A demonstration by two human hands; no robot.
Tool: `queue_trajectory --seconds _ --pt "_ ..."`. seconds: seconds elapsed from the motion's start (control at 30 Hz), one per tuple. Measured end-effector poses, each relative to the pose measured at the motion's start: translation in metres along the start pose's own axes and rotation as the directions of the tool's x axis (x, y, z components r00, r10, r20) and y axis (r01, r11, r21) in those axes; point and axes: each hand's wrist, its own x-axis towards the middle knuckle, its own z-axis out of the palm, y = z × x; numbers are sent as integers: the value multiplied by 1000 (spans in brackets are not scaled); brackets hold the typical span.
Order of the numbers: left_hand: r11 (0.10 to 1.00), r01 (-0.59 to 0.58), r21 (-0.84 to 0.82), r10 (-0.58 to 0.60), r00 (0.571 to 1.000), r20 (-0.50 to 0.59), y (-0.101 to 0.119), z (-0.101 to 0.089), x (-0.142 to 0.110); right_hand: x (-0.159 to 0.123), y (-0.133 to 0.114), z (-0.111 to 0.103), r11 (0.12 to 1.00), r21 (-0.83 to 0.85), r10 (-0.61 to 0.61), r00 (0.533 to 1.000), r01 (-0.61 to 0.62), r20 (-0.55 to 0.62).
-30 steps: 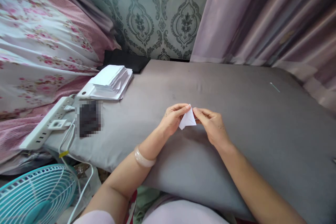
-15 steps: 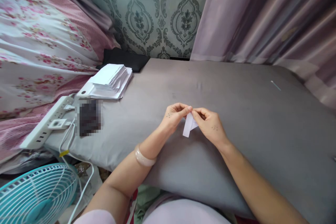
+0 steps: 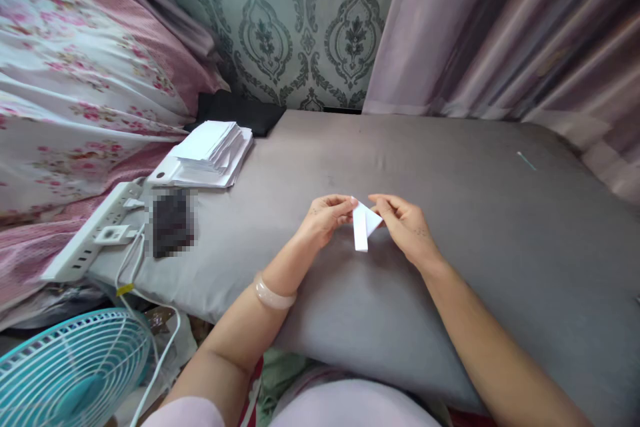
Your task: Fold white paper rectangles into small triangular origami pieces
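The left hand (image 3: 331, 213) holds a small folded white paper (image 3: 361, 232) above the gray sheet (image 3: 320, 153), in front of the person's body. Its grip pinches the paper's upper corner between thumb and fingers. A narrow flat strip of the paper hangs downward, and a triangular part points toward the right hand (image 3: 403, 221). The right fingers curl at that pointed corner; whether their grip is pressed together on it or merely touching it, I cannot tell. A pale bangle (image 3: 273, 295) circles the left forearm near the wrist. Toward the far left of the sheet sits a stack of white paper (image 3: 207, 145), its edges uneven, just beside a folded black item (image 3: 253, 117). Nearer, along the left edge, a white power strip (image 3: 80, 250) carries plugs and cables, with a dark, pixelated object (image 3: 173, 223) beside it. A thin stick (image 3: 527, 161) lies far to the right, well apart from the hands. A turquoise fan (image 3: 80, 373) stands at the lower left, below the sheet's level.
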Motion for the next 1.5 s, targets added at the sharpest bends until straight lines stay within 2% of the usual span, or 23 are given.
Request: queue_trajectory --seconds 0.03,0.07,0.13,0.17,0.2,0.27,0.37,0.43,0.47,0.53,0.6,0.67,0.7,0.77,0.83,0.9,1.03,1.13,1.2,1.23,1.5 --pt "999 33 -36 -34 999 -32 1 -2 2 1 -1 -3 990 -72 -124 992 123 -12" --pt "996 62 -62 -66 996 -59 3 -4 3 1 -2 -5 954 -153 -260 966 258 7" --pt "990 106 -88 -114 990 -88 5 -6 5 -1 -5 -9 814 -308 -474 870 492 137" --pt "988 121 -92 -129 987 -92 6 -6 5 -2 -6 -9 735 -373 -529 823 567 208" --pt "987 131 -95 -140 986 -92 5 -6 5 -3 -6 -8 666 -429 -556 790 610 259" --pt "984 146 -103 -155 985 -80 3 -4 4 -5 -6 -5 568 -512 -583 754 644 303" --pt "974 201 -101 -207 977 -49 -2 -1 2 -6 -4 -1 512 -545 -626 723 664 293" --pt "966 248 -69 -250 968 -22 -5 1 1 -6 -5 0 538 -528 -632 729 658 264" --pt "964 262 -44 -262 965 -5 -5 2 0 -5 -5 0 571 -514 -622 746 640 238" --pt "966 257 14 -257 966 36 -6 2 -2 -4 -7 -3 677 -478 -561 813 560 157" --pt "973 217 79 -224 971 82 -6 3 -5 -3 -9 -6 821 -406 -412 909 402 66" --pt "980 136 143 -152 983 106 -6 4 -7 -2 -10 -10 940 -284 -184 982 189 47" --pt "983 72 168 -91 990 109 -6 5 -8 -2 -11 -11 972 -218 -71 995 86 76" --pt "979 -78 189 58 993 107 -5 8 -10 -2 -9 -14 991 -119 77 986 -59 150" --pt "967 -188 173 169 979 115 -5 11 -11 -2 -7 -15 989 -101 127 975 -109 183" --pt "965 -220 139 204 972 119 -5 12 -11 -4 -5 -14 981 -157 146 972 -117 186" --pt "973 -199 116 191 979 76 -8 12 -10 -7 -6 -9 968 -241 109 978 -65 175" --pt "973 -210 97 210 978 14 -11 11 -9 -10 -11 -4 966 -259 -32 999 25 -21" --pt "969 -232 87 235 972 -23 -11 11 -9 -12 -14 0 952 -290 -146 978 98 -148" --pt "967 -241 84 245 969 -37 -11 12 -9 -13 -14 2 941 -312 -195 965 135 -173" --pt "954 -276 119 281 959 -23 -11 14 -10 -19 -13 10 781 -517 -455 887 351 -85"
